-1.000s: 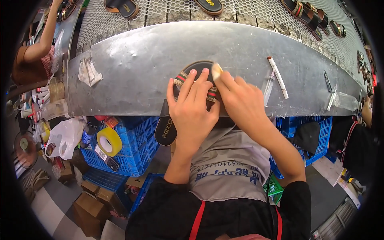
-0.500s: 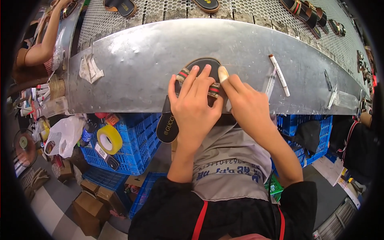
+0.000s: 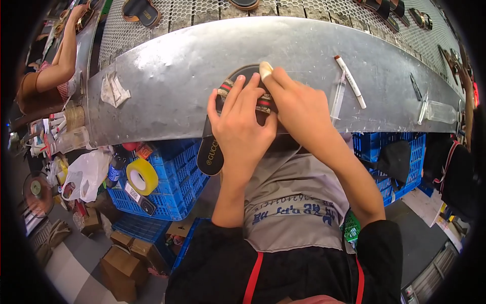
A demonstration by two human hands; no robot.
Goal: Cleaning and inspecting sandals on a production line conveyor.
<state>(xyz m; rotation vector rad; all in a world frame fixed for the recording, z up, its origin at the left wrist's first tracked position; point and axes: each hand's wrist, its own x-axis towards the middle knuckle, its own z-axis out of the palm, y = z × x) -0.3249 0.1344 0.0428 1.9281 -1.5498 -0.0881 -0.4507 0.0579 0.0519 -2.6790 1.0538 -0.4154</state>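
A black slide sandal with green-and-red striped straps lies over the near edge of the metal bench, its toe pointing away from me. My left hand is closed over its middle, fingers bent across the straps. At the right of the toe is my right hand, its fingers curled. A pale covering wraps one fingertip, which touches the sandal's toe rim. Whatever lies under the right fingers is hidden.
On the metal bench lie a crumpled white cloth, a white marker, a syringe and a clear bottle. More sandals rest on the mesh surface beyond. Blue crates stand below; another person's arm is at left.
The covered fingertip of my right hand has slid along the rim, from the toe's right side toward its tip. My left hand keeps its place on the sandal. The whole view has shifted slightly.
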